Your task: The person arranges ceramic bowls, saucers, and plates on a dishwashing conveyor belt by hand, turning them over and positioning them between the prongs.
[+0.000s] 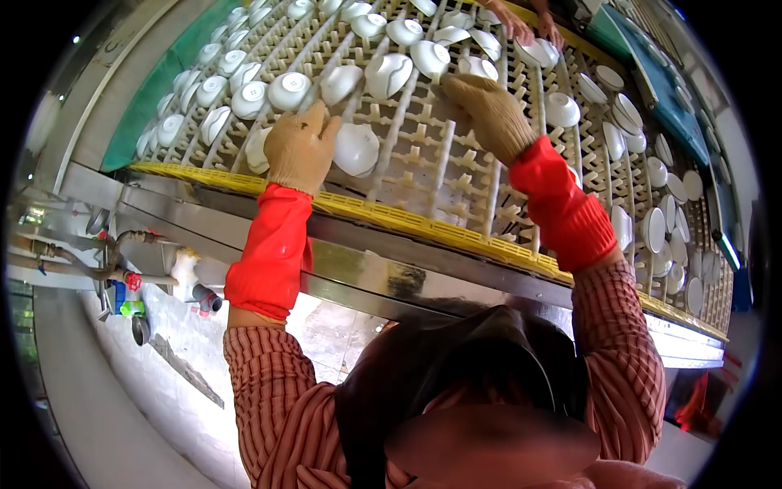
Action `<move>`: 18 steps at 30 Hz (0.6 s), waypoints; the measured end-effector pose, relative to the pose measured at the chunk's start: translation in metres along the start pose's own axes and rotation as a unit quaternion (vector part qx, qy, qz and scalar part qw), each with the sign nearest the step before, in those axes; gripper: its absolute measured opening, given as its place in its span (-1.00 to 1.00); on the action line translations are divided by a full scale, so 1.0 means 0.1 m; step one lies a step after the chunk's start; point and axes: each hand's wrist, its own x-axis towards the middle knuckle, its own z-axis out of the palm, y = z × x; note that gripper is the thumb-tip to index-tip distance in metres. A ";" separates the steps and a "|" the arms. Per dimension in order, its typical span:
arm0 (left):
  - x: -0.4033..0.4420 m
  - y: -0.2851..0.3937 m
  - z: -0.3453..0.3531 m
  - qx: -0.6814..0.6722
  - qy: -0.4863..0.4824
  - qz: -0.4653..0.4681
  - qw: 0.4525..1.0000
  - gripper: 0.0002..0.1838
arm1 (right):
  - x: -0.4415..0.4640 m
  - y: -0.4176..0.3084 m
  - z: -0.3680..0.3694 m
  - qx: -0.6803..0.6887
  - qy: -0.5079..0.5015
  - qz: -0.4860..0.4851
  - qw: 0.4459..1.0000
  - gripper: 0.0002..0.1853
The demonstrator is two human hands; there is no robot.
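My left hand (301, 151), in a tan knit glove with a red cuff, is over the near edge of the pegged conveyor (423, 175). Its thumb stands a little apart from the bent fingers, and nothing shows between them. A white bowl (356, 149) lies just right of it, and another bowl (258, 151) is partly hidden on its left. My right hand (493, 118), gloved alike, reaches left over the pegs with its fingers stretched out. Its fingertips are close to an upside-down white bowl (430, 59); contact is unclear.
Many white bowls, some overturned and some tilted, cover the conveyor. Another person's hands (521, 26) are at a bowl (538, 54) at the far side. Plates (653, 230) stand among pegs at the right. A yellow strip (391, 213) edges the conveyor; pipes (73, 253) run at left.
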 end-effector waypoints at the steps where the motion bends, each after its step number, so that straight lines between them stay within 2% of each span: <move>1: 0.02 0.10 -0.04 -0.020 0.016 0.030 0.999 -0.69 | -0.21 0.16 0.01 0.143 0.066 0.046 0.986 -0.53; 3: 0.02 0.39 -0.13 -0.060 0.047 0.091 0.993 -0.67 | -0.64 0.30 -0.32 0.010 0.113 0.007 0.994 -0.48; 4: 0.01 0.57 -0.15 -0.097 0.103 0.144 0.979 -0.66 | -0.86 0.40 -0.52 -0.075 0.129 -0.007 0.989 -0.44; 5: -0.03 0.71 -0.11 -0.110 0.084 0.164 0.977 -0.60 | -1.10 0.51 -0.75 -0.160 0.148 -0.016 0.976 -0.41; 6: -0.01 0.85 -0.07 -0.149 0.067 0.219 0.962 -0.55 | -1.32 0.65 -0.98 -0.287 0.165 0.015 0.944 -0.36; 7: 0.01 1.02 -0.04 -0.191 0.047 0.273 0.942 -0.50 | -1.56 0.83 -1.15 -0.389 0.201 -0.009 0.899 -0.31; 8: 0.01 1.18 -0.03 -0.216 0.019 0.292 0.932 -0.46 | -1.77 0.79 -1.31 -0.426 0.173 0.079 0.885 -0.22; 9: -0.02 1.39 -0.05 -0.236 -0.009 0.310 0.921 -0.43 | -1.97 0.76 -1.47 -0.455 0.143 0.163 0.864 -0.11; 10: -0.03 1.57 -0.06 -0.253 -0.035 0.326 0.910 -0.39 | -2.17 0.89 -1.64 -0.468 0.129 0.186 0.854 -0.04; 13: 0.02 2.10 -0.08 -0.273 -0.068 0.396 0.874 -0.32 | -2.63 1.02 -1.85 -0.441 0.050 0.297 0.846 -0.17; 14: 0.04 2.26 -0.04 -0.288 -0.087 0.408 0.862 -0.30 | -2.86 1.48 -1.86 -0.466 0.146 0.151 0.860 -0.05; 17: 0.13 2.82 0.14 -0.263 -0.087 0.421 0.864 -0.31 | -2.95 1.73 -1.92 -0.452 0.197 0.165 0.854 0.03; 18: 0.22 3.03 0.20 -0.242 -0.046 0.448 0.860 -0.35 | -2.87 1.40 -1.90 -0.423 0.182 0.257 0.849 -0.05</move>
